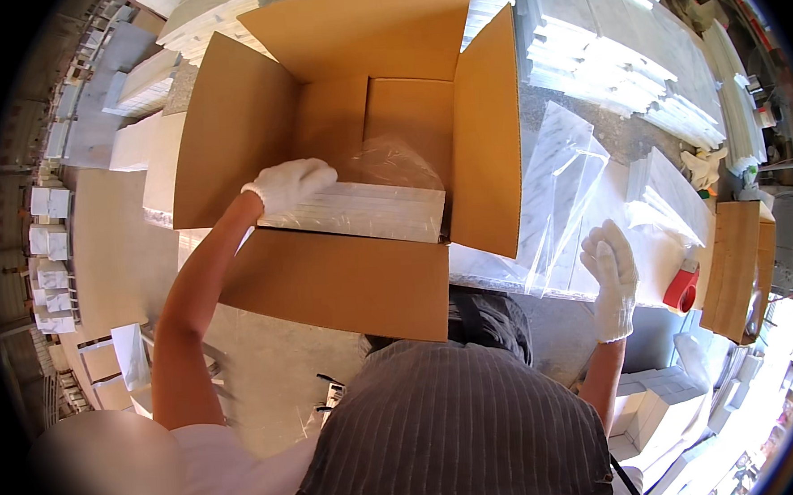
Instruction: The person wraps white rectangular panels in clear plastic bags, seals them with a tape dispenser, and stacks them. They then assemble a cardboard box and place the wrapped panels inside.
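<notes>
An open brown cardboard box (327, 282) stands in front of me with all flaps spread. My left hand (291, 182), in a white glove, rests on a plastic-wrapped stack of white marble tiles (363, 212) lying in the box. My right hand (609, 265), also gloved, hovers with loosely spread fingers beside a clear plastic bag holding a white marble slab (559, 190), right of the box; it holds nothing that I can see.
Stacks of white marble tiles (616, 70) cover the bench behind and right of the box. A red tape dispenser (683, 290) and a wooden board (734, 266) sit at the right. More tile stacks (52, 257) line the floor at left.
</notes>
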`<state>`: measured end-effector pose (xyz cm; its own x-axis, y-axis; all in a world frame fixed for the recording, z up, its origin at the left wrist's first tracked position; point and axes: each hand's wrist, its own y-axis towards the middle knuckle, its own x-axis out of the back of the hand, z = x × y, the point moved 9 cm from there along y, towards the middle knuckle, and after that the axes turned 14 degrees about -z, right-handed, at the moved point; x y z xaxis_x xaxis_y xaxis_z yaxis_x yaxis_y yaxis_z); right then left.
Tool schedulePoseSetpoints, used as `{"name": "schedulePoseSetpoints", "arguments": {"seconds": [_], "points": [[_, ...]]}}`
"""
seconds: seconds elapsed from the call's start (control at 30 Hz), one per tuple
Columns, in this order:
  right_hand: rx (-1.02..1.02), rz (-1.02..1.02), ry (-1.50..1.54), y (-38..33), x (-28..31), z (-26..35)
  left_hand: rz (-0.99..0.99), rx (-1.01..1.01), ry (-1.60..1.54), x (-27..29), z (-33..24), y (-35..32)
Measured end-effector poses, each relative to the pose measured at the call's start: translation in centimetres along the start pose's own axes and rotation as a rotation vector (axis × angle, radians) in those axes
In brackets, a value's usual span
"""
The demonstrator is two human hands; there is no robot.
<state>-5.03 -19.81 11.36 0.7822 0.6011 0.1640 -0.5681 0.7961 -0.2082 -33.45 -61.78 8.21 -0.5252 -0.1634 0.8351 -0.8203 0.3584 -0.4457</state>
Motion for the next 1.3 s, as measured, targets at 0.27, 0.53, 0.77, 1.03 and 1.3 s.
{"name": "schedulePoseSetpoints", "arguments": {"seconds": [0.27, 0.53, 0.77, 1.03, 1.3], "points": [[-0.093, 0.120, 0.026, 0.2, 0.0, -5.3, -0.217, -0.044, 0.060, 1.7, 0.2, 0.0], [-0.014, -0.004, 0.034, 4.5, 3.8, -6.8, -0.650, -0.240, -0.026, 7.6, -7.0, -6.4], [0.512, -0.064, -0.503, 10.2, 4.4, -5.4, -0.623, -1.032, -0.508, 3.5, -27.8, -23.2], [0.765, 0.284, -0.708, 19.6, -6.1, -1.4, -0.874, -0.167, -0.246, -17.4, -28.0, -8.7], [0.804, 0.358, -0.303, 23.3, -5.6, -0.8, -0.743, -0.211, -0.211, -14.4, -32.1, 1.3]]}}
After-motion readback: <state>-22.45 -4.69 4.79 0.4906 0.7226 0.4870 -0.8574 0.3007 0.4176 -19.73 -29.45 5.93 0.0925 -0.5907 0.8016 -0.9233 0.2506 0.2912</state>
